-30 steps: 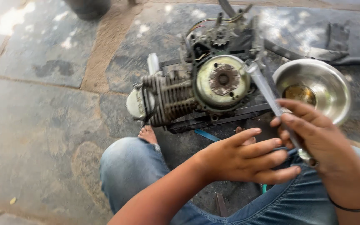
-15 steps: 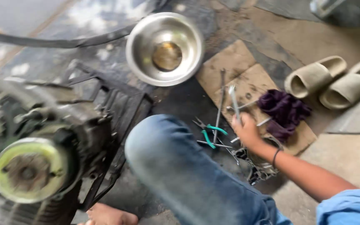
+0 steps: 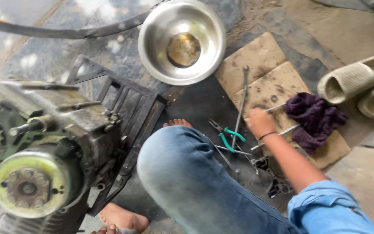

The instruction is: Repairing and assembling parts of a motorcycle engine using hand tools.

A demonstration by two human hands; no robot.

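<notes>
Stone floor outdoors, cardboard sheets [image 3: 256, 73] laid flat, right hand [image 3: 259, 122] clasped a thin metal tool [image 3: 278, 106] beside purple rag [image 3: 314, 119], left hand [image 3: 104, 229] barely showed, grip unclear.

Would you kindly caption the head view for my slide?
Right hand reaches tools on cardboard beside a purple rag, steel bowl and engine nearby.

Right hand [image 3: 259, 121] grips a thin metal tool [image 3: 277, 107] over cardboard [image 3: 256, 73].

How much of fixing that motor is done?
Partly stripped: the engine sits out on the floor, its round flywheel bare. Right now the right hand reaches among tools on the cardboard. The flywheel is still mounted.
</notes>
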